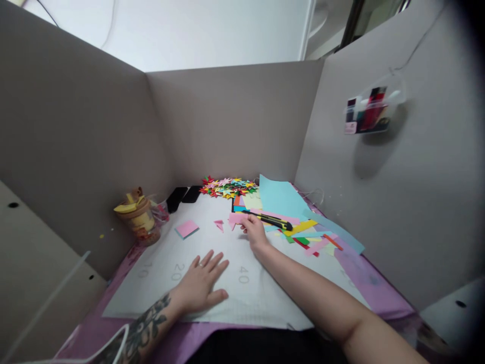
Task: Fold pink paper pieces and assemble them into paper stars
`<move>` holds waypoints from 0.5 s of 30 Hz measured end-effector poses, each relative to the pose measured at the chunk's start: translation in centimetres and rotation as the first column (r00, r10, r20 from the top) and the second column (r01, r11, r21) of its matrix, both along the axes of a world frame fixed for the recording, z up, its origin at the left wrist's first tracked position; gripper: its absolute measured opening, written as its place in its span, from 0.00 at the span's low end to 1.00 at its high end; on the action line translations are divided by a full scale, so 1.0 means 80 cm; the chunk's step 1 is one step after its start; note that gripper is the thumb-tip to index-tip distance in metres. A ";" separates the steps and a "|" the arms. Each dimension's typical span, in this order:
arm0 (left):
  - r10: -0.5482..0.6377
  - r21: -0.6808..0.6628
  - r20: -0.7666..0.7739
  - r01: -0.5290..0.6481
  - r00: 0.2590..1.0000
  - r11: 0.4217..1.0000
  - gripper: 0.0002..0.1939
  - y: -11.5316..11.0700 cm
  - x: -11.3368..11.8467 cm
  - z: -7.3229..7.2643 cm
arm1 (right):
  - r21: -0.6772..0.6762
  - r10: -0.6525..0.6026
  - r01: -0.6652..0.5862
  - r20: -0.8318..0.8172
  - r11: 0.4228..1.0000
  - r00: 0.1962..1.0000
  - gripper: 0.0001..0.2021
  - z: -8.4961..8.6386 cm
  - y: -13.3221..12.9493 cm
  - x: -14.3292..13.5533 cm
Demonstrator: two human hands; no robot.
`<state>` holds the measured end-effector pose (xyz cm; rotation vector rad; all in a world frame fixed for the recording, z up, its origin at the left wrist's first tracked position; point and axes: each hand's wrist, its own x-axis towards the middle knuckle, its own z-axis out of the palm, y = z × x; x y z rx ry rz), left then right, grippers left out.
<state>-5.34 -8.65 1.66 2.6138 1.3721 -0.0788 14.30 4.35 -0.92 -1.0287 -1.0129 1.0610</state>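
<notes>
My left hand (204,278) lies flat on the white sheet (223,308), palm down with its fingers spread. A piece of pink paper (235,218) is pinched in the fingertips of my right hand (254,230). Just beyond that hand a black and yellow utility knife (273,221) rests on paper strips. Small pink paper scraps (219,224) lie left of the pinched piece. Farther left is a square stack of paper (187,229), pink on top with blue showing beneath.
A heap of colourful folded paper stars (229,187) sits at the back beside two black phones (192,194). Blue paper (284,197) and cut strips (318,245) cover the right. A pot-shaped container (138,217) stands left. Grey partitions (235,121) surround the table; a clear holder (369,114) hangs right.
</notes>
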 end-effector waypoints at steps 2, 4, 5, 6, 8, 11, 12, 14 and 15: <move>0.151 0.044 -0.021 -0.150 0.988 0.988 0.33 -0.006 -0.021 -0.007 | 0.006 0.045 -0.045 -0.055 0.999 0.997 0.06 0.009 -0.006 -0.021; 0.266 0.087 -0.039 -0.262 0.963 0.961 0.31 -0.013 -0.041 -0.014 | -0.019 0.107 -0.109 -0.108 0.994 0.988 0.06 0.011 -0.018 -0.047; 0.315 0.106 -0.052 -0.308 0.948 0.945 0.31 -0.017 -0.050 -0.016 | -0.045 0.143 -0.150 -0.131 0.988 0.981 0.06 0.010 -0.026 -0.061; 0.344 0.120 -0.074 -0.334 0.936 0.935 0.32 -0.019 -0.058 -0.016 | -0.068 0.191 -0.203 -0.145 0.977 0.971 0.06 0.008 -0.035 -0.075; 0.361 0.134 -0.136 -0.343 0.923 0.930 0.34 -0.020 -0.068 -0.005 | -0.112 0.275 -0.294 -0.156 0.949 0.949 0.06 0.002 -0.053 -0.097; 0.421 0.081 -0.303 -0.417 0.855 0.905 0.28 -0.005 -0.059 0.041 | -0.080 0.373 -0.377 -0.058 0.923 0.926 0.06 -0.005 -0.072 -0.114; 0.409 0.032 -0.362 -0.427 0.837 0.903 0.22 0.005 -0.048 0.061 | -0.066 0.381 -0.383 -0.034 0.921 0.924 0.06 -0.006 -0.075 -0.115; 0.419 0.089 -0.333 -0.414 0.845 0.906 0.18 0.028 -0.013 0.100 | -0.062 0.382 -0.385 -0.053 0.921 0.923 0.05 -0.006 -0.076 -0.111; 0.405 0.193 -0.218 -0.367 0.888 0.910 0.17 0.040 0.009 0.114 | -0.077 0.380 -0.386 -0.087 0.919 0.921 0.05 -0.006 -0.075 -0.108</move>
